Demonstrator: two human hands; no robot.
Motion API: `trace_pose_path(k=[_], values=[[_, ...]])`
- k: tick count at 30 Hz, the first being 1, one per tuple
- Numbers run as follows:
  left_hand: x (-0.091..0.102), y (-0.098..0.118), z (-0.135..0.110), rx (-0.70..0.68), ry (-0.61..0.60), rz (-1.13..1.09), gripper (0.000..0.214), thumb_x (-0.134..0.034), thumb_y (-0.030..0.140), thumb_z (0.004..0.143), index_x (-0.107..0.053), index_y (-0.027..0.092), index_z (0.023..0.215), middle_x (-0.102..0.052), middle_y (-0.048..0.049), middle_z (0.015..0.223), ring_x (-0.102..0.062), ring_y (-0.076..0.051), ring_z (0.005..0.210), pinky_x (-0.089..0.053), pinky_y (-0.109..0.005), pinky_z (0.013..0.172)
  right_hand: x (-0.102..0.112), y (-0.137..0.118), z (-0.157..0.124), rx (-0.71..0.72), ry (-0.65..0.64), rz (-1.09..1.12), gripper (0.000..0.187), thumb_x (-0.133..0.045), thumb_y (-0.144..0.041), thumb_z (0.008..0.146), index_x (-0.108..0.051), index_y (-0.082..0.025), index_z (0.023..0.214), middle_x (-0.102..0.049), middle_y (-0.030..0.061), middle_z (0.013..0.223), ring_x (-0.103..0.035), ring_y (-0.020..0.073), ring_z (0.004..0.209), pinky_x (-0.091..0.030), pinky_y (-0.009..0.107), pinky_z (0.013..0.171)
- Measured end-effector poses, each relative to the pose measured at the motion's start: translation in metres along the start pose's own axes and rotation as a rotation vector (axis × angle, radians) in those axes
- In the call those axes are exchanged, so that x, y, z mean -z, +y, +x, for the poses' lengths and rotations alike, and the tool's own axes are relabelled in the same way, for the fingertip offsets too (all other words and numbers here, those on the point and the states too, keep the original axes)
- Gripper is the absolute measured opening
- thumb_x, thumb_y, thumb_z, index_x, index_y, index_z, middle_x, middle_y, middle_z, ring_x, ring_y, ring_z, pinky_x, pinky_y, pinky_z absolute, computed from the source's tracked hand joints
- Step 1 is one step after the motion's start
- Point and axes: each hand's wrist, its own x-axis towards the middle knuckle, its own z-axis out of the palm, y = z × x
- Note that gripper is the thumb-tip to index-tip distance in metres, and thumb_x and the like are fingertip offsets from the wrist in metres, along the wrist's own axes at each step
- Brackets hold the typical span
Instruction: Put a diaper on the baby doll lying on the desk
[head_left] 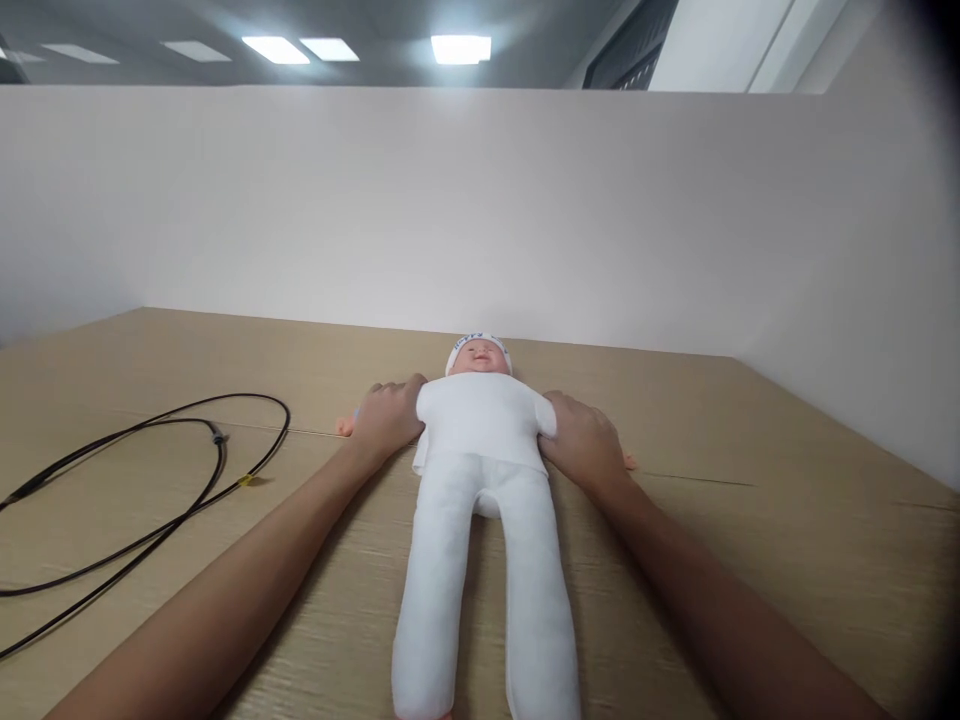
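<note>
Centre frame, the doll (480,440) looks soft, light and floppy, best held at the torso. The left hand (386,415) and right hand (581,440) each close over an arm beside its shoulders.

soft white cloth doll (480,480) with glossy plastic face, matt wood-grain table (750,540), smooth black rubbery cable (150,480)

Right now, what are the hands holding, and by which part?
The doll, by its arms: the left hand covers one, the right hand the other. Whether the fingers close cannot be told.
</note>
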Motion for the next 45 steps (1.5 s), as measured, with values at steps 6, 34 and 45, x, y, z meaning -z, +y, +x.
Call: trace_pose_path(k=[6,34,45], values=[[-0.002,-0.011,-0.003,-0.033,0.018,-0.049,0.043,-0.065,0.046,0.096,-0.062,0.021,0.132,-0.081,-0.0151,0.111,-0.075,-0.036,0.104,-0.047,-0.041,0.090,-0.004,0.002,-0.001,0.005,0.015,0.009,0.016,-0.061,-0.020,0.093,-0.066,-0.018,0.108,-0.075,0.0089,0.100,-0.063,0.0254,0.088,-0.032,0.036,0.078],[-0.012,-0.079,-0.086,0.093,0.227,-0.280,0.038,-0.064,0.044,0.102,-0.064,0.024,0.135,-0.078,-0.0115,0.129,-0.069,-0.035,0.119,-0.052,-0.048,0.105,-0.006,0.090,-0.078,0.019,0.164,0.270,0.051,-0.060,-0.061,0.105,-0.075,-0.020,0.133,-0.077,0.0151,0.123,-0.068,0.0356,0.110,-0.052,0.048,0.095],[-0.017,-0.088,-0.076,0.093,0.202,-0.292,0.041,-0.066,0.045,0.101,-0.065,0.026,0.138,-0.078,-0.0093,0.125,-0.069,-0.034,0.117,-0.051,-0.045,0.103,-0.017,0.102,-0.070,0.062,0.171,0.289,0.049,-0.063,-0.055,0.104,-0.075,-0.020,0.135,-0.076,0.0152,0.122,-0.068,0.0351,0.110,-0.052,0.047,0.095]])
